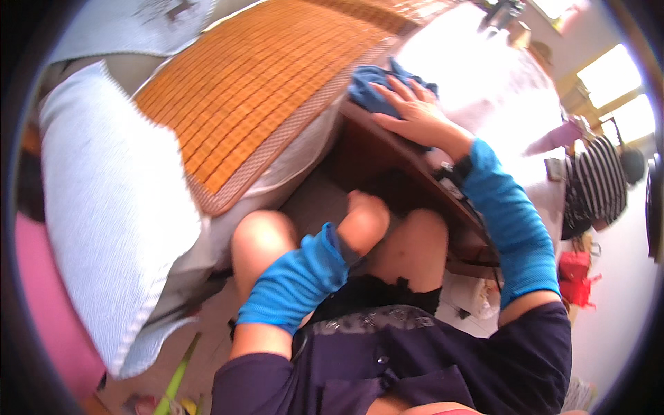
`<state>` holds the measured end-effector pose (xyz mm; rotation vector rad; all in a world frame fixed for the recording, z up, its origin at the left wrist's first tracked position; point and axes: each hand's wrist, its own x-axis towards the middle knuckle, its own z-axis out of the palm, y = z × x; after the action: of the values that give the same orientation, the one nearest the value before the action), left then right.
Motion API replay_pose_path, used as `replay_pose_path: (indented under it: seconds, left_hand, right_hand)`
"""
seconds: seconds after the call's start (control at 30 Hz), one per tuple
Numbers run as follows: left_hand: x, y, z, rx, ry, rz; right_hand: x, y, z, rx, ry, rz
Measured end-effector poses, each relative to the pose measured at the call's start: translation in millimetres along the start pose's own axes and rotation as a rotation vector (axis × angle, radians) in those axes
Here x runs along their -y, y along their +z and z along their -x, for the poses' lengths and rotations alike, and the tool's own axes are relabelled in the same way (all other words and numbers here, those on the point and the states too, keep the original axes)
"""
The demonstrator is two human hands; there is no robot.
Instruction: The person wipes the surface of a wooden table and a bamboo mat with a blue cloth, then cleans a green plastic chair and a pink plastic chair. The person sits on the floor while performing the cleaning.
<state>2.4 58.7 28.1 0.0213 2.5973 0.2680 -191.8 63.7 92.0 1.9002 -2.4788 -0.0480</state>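
My right hand (412, 115) lies palm down with its fingers spread on a crumpled blue cloth (365, 93). The cloth rests on the white, glare-lit top (482, 88) of a dark brown wooden table (384, 135), by its corner. Lower down, in front of my knees, my left hand (367, 220) hangs blurred and partly curled; whether it holds anything is not visible. Both forearms wear blue knitted sleeves, the left sleeve (293, 282) and the right sleeve (513, 223). A dark band circles my right wrist.
An orange-brown bamboo tile mat (270, 88) covers the seat beside the table. A pale blue cover (114, 207) drapes over the left armrest. A person in a striped top (596, 181) is beyond the table. Red bags (576, 275) are at right; a green strip (176, 373) is low left.
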Motion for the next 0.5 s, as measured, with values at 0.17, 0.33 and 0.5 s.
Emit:
replay_pose_path:
  seconds: [0.17, 0.33, 0.5]
  left_hand:
    - [31, 44, 38, -0.704, 0.183, 0.109]
    - [54, 23, 119, -0.622, 0.022, 0.138]
    - [32, 6, 264, -0.686, -0.270, -0.041]
  right_hand:
    - [14, -9, 45, -0.075, -0.096, -0.081]
    - [18, -2, 54, -0.118, -0.067, -0.072]
    - [25, -8, 58, -0.125, -0.009, -0.061]
